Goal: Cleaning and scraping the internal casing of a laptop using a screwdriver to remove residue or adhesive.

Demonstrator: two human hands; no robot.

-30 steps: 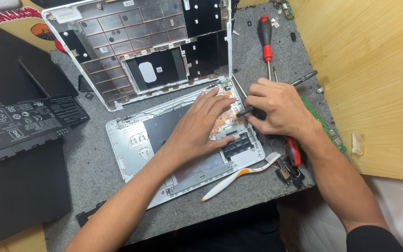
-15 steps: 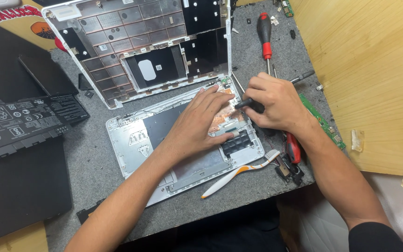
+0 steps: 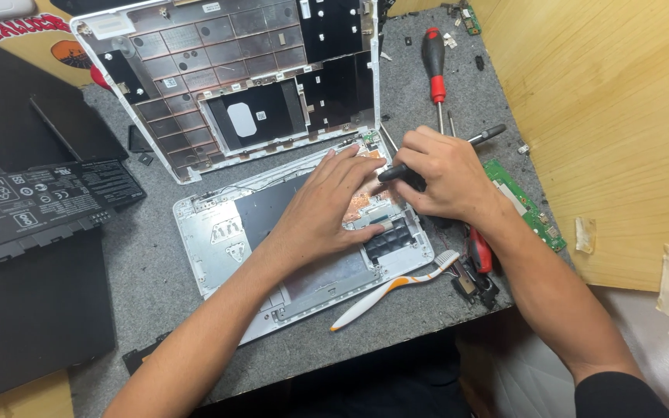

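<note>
An opened white laptop base lies on the grey mat. My left hand rests flat on its inner board, fingers spread over the copper part. At the base's far right corner my right hand grips a black screwdriver, tip pointing down-left near my left fingertips. The detached keyboard frame lies face down just beyond the base.
A red-handled screwdriver lies at the back right. A white and orange toothbrush sits by the mat's front edge. A black battery pack is at left. A green circuit board and small black parts lie near the wooden wall.
Both hands stay on the laptop base; my right hand with the screwdriver has shifted slightly, and the head view has drifted a little.
</note>
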